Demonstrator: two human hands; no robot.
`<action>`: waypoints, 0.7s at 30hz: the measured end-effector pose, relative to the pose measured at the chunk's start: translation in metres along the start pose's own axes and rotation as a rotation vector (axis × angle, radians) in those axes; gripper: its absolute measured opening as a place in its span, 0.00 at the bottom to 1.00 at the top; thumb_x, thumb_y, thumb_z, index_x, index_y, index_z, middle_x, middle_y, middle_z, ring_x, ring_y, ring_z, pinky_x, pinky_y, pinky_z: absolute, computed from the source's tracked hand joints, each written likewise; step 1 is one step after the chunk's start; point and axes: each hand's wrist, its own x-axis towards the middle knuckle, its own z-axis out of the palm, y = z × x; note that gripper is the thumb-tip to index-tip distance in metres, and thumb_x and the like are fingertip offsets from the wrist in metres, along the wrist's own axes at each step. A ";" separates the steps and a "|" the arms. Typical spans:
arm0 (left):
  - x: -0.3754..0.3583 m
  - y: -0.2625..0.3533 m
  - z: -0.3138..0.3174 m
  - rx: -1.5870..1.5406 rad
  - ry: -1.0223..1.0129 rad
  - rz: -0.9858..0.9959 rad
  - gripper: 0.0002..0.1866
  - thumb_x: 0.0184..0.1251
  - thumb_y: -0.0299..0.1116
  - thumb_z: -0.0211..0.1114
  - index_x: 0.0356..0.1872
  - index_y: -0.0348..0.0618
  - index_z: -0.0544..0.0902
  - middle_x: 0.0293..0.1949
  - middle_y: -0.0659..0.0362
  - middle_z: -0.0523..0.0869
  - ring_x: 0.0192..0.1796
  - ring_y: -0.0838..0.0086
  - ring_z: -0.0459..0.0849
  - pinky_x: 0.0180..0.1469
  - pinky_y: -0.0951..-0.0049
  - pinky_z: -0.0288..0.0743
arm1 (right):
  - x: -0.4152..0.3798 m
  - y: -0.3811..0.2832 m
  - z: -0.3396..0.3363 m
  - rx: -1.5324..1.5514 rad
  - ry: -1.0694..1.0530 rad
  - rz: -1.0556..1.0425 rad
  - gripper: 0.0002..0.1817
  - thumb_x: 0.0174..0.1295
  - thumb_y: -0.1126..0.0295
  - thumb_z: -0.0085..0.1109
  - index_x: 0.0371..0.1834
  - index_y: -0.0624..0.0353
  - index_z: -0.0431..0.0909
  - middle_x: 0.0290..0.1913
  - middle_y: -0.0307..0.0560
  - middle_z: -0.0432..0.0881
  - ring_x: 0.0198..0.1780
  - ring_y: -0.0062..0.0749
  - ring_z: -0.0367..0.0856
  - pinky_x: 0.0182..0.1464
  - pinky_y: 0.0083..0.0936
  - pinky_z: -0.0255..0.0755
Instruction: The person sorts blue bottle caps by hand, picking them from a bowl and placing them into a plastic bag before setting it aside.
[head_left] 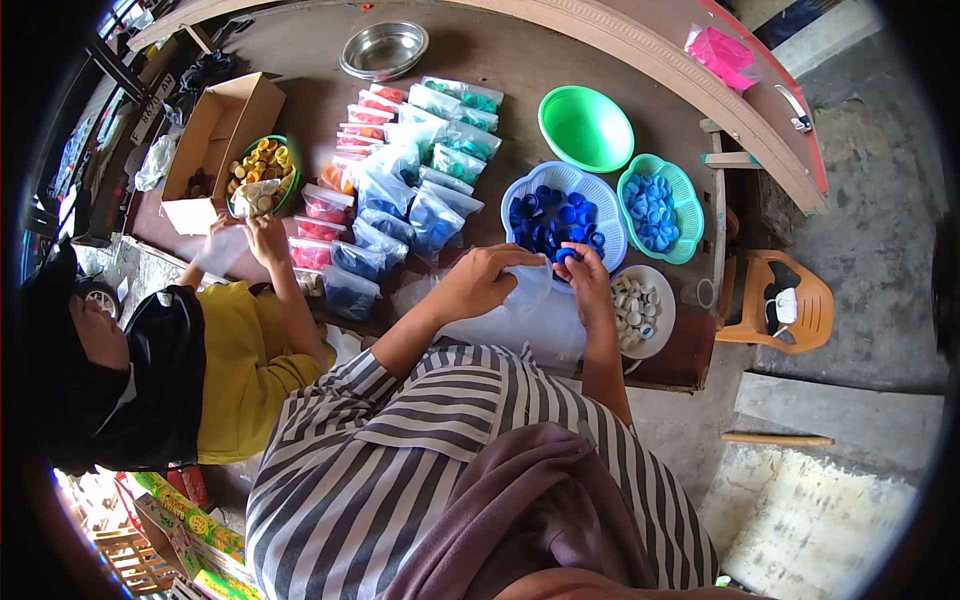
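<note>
- Note at far left a co-worker (250, 350) in a yellow garment, with hands (265, 240) raised at a thin clear wrapper (222, 250).
- Record just beyond those hands an open cardboard box (215, 130) and, close against its right side, a green basket (296, 190) of yellow caps (262, 165).
- Find next, on the brown worktop (480, 55), filled clear packets (385, 190) grouped in close rows by colour: red and orange along the left, teal at upper right, blue nearer.
- Locate a shiny metal bowl (383, 50) beyond the packets.
- Observe the wearer's left hand (478, 287) closed on a clear plastic bag (528, 288); cannot tell how wide its mouth stands.
- Note clear plastic sheeting (530, 335) below, along the near edge.
- Observe the right hand (590, 280) just beside the bag, pinching one dark blue cap (566, 254) between thumb and fingers at the near rim of a pale blue basket (510, 190) of dark blue caps (550, 208).
- Record a bright green bowl (587, 128) just beyond that basket.
- Find near the right forearm a white bowl (667, 325) of white caps (633, 308).
- Locate further right an aqua basket (690, 225) of light blue caps (652, 212) and a clear cup (700, 293).
- Note beyond the edge an orange chair (820, 310) bearing a white object (786, 306).
</note>
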 end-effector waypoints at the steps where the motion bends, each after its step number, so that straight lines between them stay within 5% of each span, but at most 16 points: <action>1: -0.001 -0.002 0.001 -0.012 0.007 0.000 0.27 0.53 0.14 0.50 0.56 0.38 0.82 0.53 0.49 0.83 0.32 0.66 0.88 0.33 0.72 0.83 | -0.004 -0.007 0.006 -0.028 -0.014 -0.019 0.14 0.72 0.70 0.56 0.58 0.59 0.76 0.49 0.44 0.79 0.47 0.28 0.82 0.54 0.22 0.75; 9: 0.003 -0.005 0.005 -0.021 0.009 -0.001 0.28 0.53 0.14 0.50 0.56 0.38 0.82 0.53 0.49 0.83 0.29 0.67 0.87 0.31 0.72 0.81 | -0.025 -0.064 0.043 0.085 0.025 -0.177 0.10 0.73 0.73 0.52 0.53 0.64 0.75 0.48 0.45 0.77 0.47 0.29 0.81 0.53 0.25 0.77; 11: 0.006 0.002 0.002 -0.015 0.032 -0.017 0.28 0.52 0.14 0.50 0.56 0.39 0.82 0.53 0.49 0.84 0.33 0.65 0.87 0.35 0.72 0.81 | -0.035 -0.079 0.054 -0.061 0.167 -0.573 0.08 0.73 0.77 0.49 0.51 0.67 0.73 0.51 0.49 0.75 0.49 0.30 0.79 0.55 0.30 0.77; 15: 0.011 0.006 -0.002 0.049 0.095 0.041 0.29 0.51 0.13 0.49 0.57 0.38 0.82 0.53 0.49 0.84 0.39 0.64 0.87 0.40 0.71 0.80 | -0.059 -0.112 0.068 -0.208 0.206 -0.923 0.11 0.67 0.81 0.47 0.52 0.68 0.70 0.54 0.55 0.68 0.50 0.37 0.76 0.55 0.36 0.77; 21: 0.017 0.005 -0.008 -0.003 0.131 -0.023 0.29 0.50 0.13 0.49 0.56 0.37 0.82 0.52 0.48 0.84 0.45 0.64 0.87 0.45 0.71 0.79 | -0.064 -0.113 0.080 -0.213 0.180 -1.064 0.14 0.62 0.80 0.54 0.51 0.66 0.69 0.54 0.56 0.67 0.51 0.43 0.77 0.56 0.38 0.76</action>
